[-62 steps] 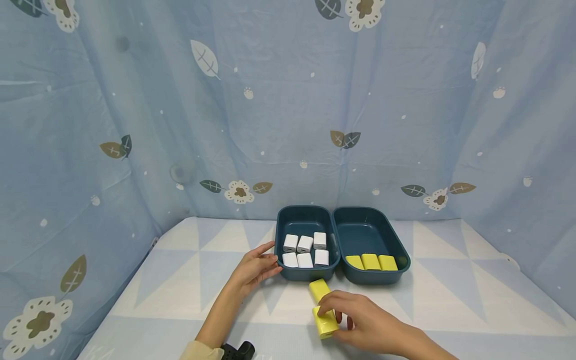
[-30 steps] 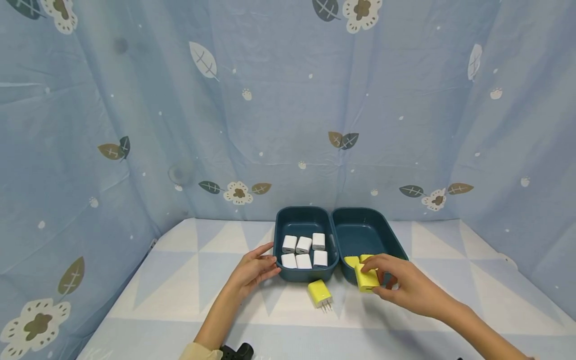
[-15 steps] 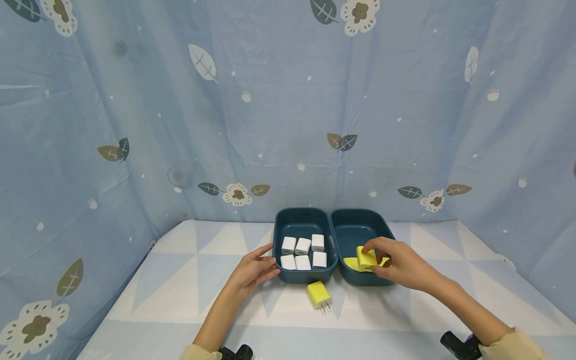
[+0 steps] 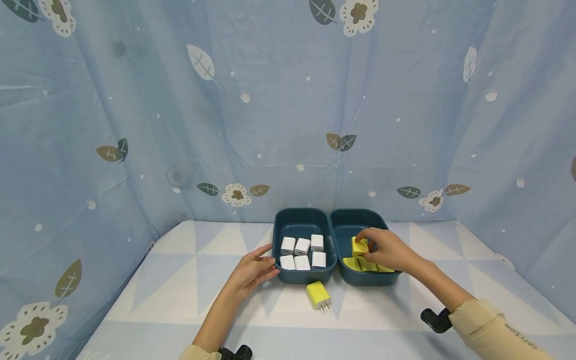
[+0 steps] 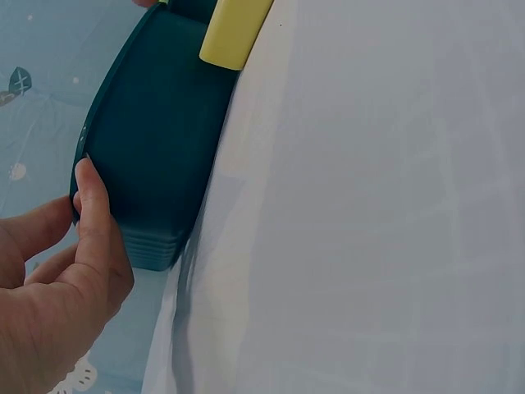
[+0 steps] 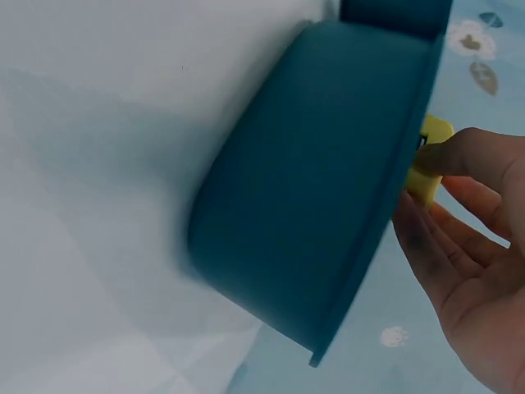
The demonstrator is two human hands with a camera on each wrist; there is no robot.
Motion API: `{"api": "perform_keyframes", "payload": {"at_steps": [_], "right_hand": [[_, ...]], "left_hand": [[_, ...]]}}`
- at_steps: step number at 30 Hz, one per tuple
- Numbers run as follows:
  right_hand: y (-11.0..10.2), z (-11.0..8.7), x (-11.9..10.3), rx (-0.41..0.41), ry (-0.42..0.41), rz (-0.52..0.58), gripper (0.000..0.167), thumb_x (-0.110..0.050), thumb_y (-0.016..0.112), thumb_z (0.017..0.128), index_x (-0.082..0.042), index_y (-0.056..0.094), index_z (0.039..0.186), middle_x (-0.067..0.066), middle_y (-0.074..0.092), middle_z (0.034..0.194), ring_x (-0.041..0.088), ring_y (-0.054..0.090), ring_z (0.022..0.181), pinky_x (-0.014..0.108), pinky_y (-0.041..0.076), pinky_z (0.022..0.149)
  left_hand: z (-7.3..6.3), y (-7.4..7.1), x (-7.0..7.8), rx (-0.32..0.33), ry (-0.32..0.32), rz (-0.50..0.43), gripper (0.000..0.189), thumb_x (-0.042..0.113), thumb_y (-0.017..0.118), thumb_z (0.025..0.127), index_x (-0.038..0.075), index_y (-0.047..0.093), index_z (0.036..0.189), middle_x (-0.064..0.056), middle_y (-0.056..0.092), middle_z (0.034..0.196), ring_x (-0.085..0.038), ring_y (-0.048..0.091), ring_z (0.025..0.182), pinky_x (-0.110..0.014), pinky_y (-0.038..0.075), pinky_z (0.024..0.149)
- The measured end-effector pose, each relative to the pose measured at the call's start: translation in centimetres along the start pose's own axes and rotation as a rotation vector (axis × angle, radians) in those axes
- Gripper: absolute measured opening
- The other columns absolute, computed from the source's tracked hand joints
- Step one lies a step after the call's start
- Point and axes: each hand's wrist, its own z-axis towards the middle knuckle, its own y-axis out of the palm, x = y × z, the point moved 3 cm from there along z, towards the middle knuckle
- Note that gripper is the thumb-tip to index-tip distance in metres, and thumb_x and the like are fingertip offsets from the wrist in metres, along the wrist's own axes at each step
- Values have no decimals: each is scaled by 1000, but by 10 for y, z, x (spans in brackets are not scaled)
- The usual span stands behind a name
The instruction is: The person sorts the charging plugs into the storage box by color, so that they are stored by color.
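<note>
My right hand [image 4: 388, 248] pinches a yellow plug-in charger [image 4: 359, 247] between thumb and fingers, inside the right-hand dark teal bin [image 4: 369, 279]. Several yellow chargers [image 4: 353, 264] lie in a row at that bin's near end, partly covered by the hand. My left hand [image 4: 253, 271] rests its fairly straight fingers against the outer near-left corner of the left-hand teal bin [image 4: 303, 276], which holds two rows of white chargers [image 4: 302, 263]. In front of the bins another yellow charger [image 4: 318, 294] lies on the table, its metal prongs facing me.
Both bins stand side by side, touching, near the back of a table [image 4: 180, 300] covered in a blue and white triangle-patterned cloth. A blue printed curtain [image 4: 270, 110] hangs behind and at the sides. Dark wrist devices [image 4: 435, 320] sit at my sleeves.
The right hand picked up a yellow charger from the table, carried it right and up into the right-hand bin, behind the near row. The left hand has stayed at its bin.
</note>
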Motion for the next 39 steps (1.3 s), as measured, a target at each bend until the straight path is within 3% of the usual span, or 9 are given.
{"api": "perform_keyframes", "payload": {"at_steps": [13,26,39], "right_hand": [[25,32,14,-85,96,2,32,3,72,83,-1,66,113,4,62,91,14,52,69,26,50,58],[38,45,19,-129,131,-30,27,3,70,83,-1,67,109,12,66,106,21,58,83,38,58,75],[26,39,12,-17,57,50,27,10,62,84,2,68,109,13,65,108,23,65,86,32,59,67]], "left_hand": [[-2,-1,1,-7,3,-7,57,-8,55,96,-4,36,150,-12,51,101,-14,61,81,-32,60,85],[-1,0,0,-10,4,-6,57,-8,54,96,-4,35,150,-13,51,101,-15,61,82,-32,60,85],[-1,0,0,4,3,-1,57,-8,55,96,-3,36,150,-14,51,102,-17,60,82,-33,60,85]]}}
